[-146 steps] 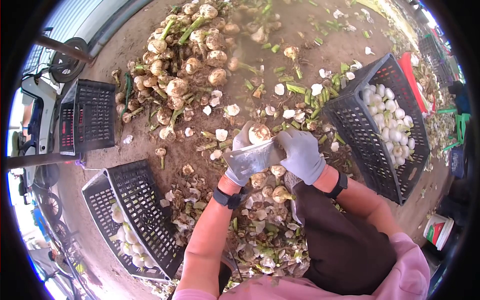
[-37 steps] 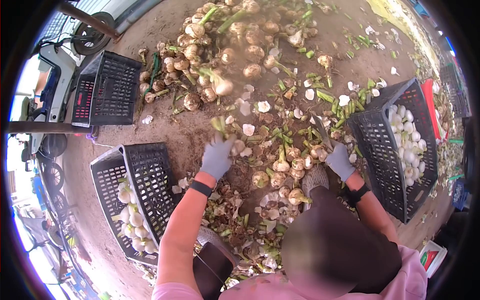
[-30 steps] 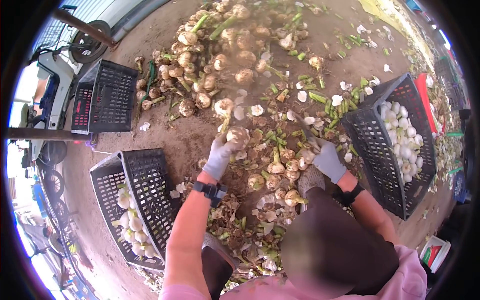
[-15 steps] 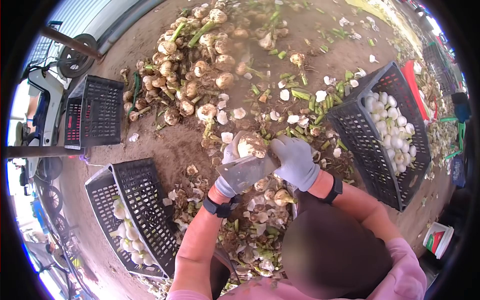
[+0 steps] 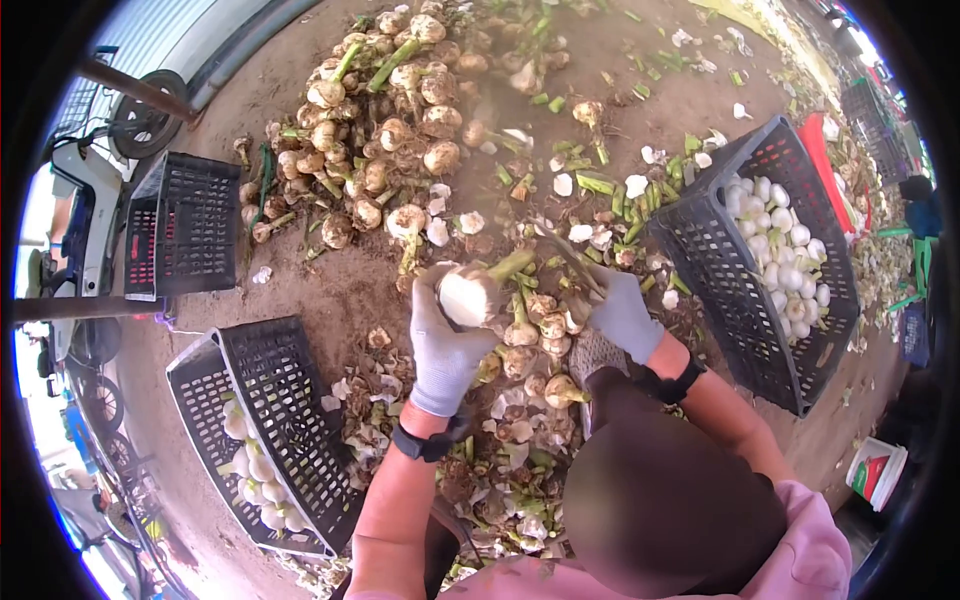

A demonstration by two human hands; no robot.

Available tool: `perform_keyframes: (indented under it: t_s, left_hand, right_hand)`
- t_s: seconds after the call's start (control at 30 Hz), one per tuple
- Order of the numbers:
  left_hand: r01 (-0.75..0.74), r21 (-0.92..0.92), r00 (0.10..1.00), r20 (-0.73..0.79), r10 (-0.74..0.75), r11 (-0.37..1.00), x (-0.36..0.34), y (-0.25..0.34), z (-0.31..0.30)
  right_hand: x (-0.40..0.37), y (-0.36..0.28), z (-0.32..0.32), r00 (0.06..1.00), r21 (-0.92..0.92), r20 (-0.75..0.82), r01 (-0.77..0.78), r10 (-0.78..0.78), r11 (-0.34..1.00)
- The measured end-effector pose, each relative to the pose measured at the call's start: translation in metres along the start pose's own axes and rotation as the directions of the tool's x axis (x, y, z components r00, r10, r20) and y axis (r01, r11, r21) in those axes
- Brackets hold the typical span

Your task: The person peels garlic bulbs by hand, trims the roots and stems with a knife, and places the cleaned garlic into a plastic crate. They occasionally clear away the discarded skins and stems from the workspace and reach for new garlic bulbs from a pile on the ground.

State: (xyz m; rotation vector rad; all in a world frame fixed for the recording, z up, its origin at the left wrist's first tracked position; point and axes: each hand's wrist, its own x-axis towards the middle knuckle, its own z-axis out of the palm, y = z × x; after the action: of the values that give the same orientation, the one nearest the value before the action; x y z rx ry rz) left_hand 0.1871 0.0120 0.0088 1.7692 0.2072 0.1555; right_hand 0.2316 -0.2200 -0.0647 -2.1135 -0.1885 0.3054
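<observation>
My left hand (image 5: 442, 360), in a grey glove, is closed around a garlic bulb (image 5: 466, 297). The bulb's pale, flat root side faces me, and its green stem points right. My gloved right hand (image 5: 622, 318) grips a knife (image 5: 568, 257), its blade seen nearly edge-on and angled up to the left, apart from the bulb. Below and between the hands, several soil-covered garlic bulbs (image 5: 520, 333) lie close to a shoe (image 5: 598, 354).
A heap of dirty garlic (image 5: 385, 140) lies ahead on the ground. Black crates with white bulbs stand at right (image 5: 700, 235) and lower left (image 5: 290, 420); another crate (image 5: 205, 225) is at left. Cut stems (image 5: 597, 184) and peelings litter the soil. A white bucket (image 5: 880, 475) sits at far right.
The knife has moved away from the bulb to the right with my right hand. My left hand has turned the bulb, so its pale, flat root side now shows.
</observation>
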Motion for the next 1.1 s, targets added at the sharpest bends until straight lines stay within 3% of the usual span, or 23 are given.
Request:
perform_keyframes:
  t_s: [0.03,0.07,0.1,0.2,0.27,0.3,0.33,0.37,0.4,0.43,0.47,0.5,0.53,0.57,0.6,0.67,0.73,0.8,0.9,0.93,1.0,1.03,1.1]
  left_hand:
    - [0.117,-0.302,0.993,0.030,-0.113,0.946,-0.005,0.003,0.004]
    - [0.224,-0.571,0.973,0.092,-0.210,0.790,-0.010,0.009,0.012]
    - [0.236,-0.738,0.971,0.158,-0.179,0.632,-0.015,0.021,0.021]
    - [0.217,-0.482,0.862,0.502,0.065,0.849,-0.019,0.032,0.014]
    - [0.088,-0.364,0.660,0.718,0.219,0.927,-0.008,0.036,-0.001]
    - [0.288,-0.404,0.587,0.791,0.173,0.868,0.004,0.007,-0.010]
    - [0.107,-0.176,0.724,0.688,0.045,0.979,0.025,-0.018,-0.023]
    - [0.159,0.191,0.917,0.336,-0.217,0.969,0.055,-0.012,-0.021]
    - [0.429,0.393,0.898,-0.093,-0.429,0.813,0.085,-0.005,-0.020]
    - [0.153,0.748,0.976,-0.215,0.017,0.646,0.110,-0.075,-0.036]
    - [0.259,0.820,0.964,-0.188,-0.187,0.510,0.137,-0.077,-0.042]
    - [0.253,0.823,0.946,-0.101,-0.308,0.509,0.158,-0.104,-0.052]
    - [0.175,0.823,0.962,-0.026,-0.273,0.540,0.168,-0.130,-0.062]
    - [0.163,0.773,0.957,0.027,-0.289,0.613,0.168,-0.119,-0.064]
    - [0.152,0.720,0.949,0.085,-0.304,0.677,0.163,-0.108,-0.065]
    - [0.144,0.191,0.970,0.166,-0.176,0.971,0.140,-0.113,-0.060]
    - [0.190,-0.329,0.971,0.203,-0.127,0.925,0.111,-0.096,-0.046]
    - [0.247,-0.344,0.952,0.259,-0.161,0.906,0.092,-0.085,-0.034]
    - [-0.009,-0.033,0.944,0.328,0.020,0.999,0.063,-0.038,-0.018]
    - [0.011,-0.112,0.938,0.345,0.028,0.994,0.056,-0.038,-0.012]
    - [0.055,-0.265,0.927,0.372,0.049,0.963,0.047,-0.036,0.002]
    - [0.249,-0.366,0.914,0.395,-0.093,0.896,0.044,-0.026,0.002]
    - [-0.007,-0.181,0.926,0.371,0.075,0.983,0.045,-0.031,-0.001]
  right_hand:
    - [-0.005,-0.030,-0.009,0.997,0.008,-0.012,0.074,-0.073,0.997]
    - [-0.009,-0.050,-0.015,0.989,0.016,-0.022,0.145,-0.145,0.989]
    - [-0.009,-0.053,-0.018,0.943,0.083,-0.015,0.332,-0.332,0.940]
    - [0.006,0.007,-0.010,0.971,-0.124,0.189,-0.127,0.149,0.984]
    - [0.002,0.048,-0.002,0.997,0.010,0.027,-0.079,0.079,0.997]
    - [-0.006,0.060,0.004,0.996,0.086,-0.057,-0.068,0.073,0.994]
    - [-0.003,0.064,0.007,0.995,0.109,-0.060,-0.074,0.080,0.991]
    - [0.003,0.065,0.007,0.994,0.127,-0.061,-0.078,0.086,0.989]
    - [0.005,0.064,0.008,0.994,0.140,-0.055,-0.085,0.093,0.986]
    - [0.010,0.060,0.007,0.995,0.112,-0.056,-0.077,0.084,0.991]
    - [0.015,0.059,0.008,0.994,0.108,-0.044,-0.097,0.102,0.989]
    - [0.020,0.059,0.009,0.992,0.102,-0.035,-0.116,0.120,0.988]
    - [0.024,0.060,0.010,0.990,0.095,-0.025,-0.136,0.139,0.986]
    - [0.027,0.060,0.013,0.996,0.205,-0.060,-0.046,0.060,0.978]
    - [0.028,0.052,0.010,0.996,0.172,-0.034,-0.072,0.079,0.983]
    - [0.032,0.032,0.000,0.992,0.110,0.014,-0.124,0.123,0.986]
    - [0.035,0.029,0.004,0.996,0.064,0.036,-0.087,0.084,0.994]
    - [0.040,0.019,0.013,0.996,0.137,0.073,-0.062,0.053,0.989]
    - [0.038,-0.040,0.007,0.934,-0.263,0.001,0.345,-0.357,0.901]
    - [0.035,-0.054,0.007,0.867,-0.404,0.002,0.457,-0.499,0.792]
    - [0.025,-0.074,0.009,0.830,-0.479,0.048,0.507,-0.556,0.717]
    - [0.021,-0.079,0.009,0.827,-0.486,0.053,0.511,-0.559,0.709]
    - [0.015,-0.083,0.011,0.841,-0.485,0.058,0.494,-0.537,0.721]
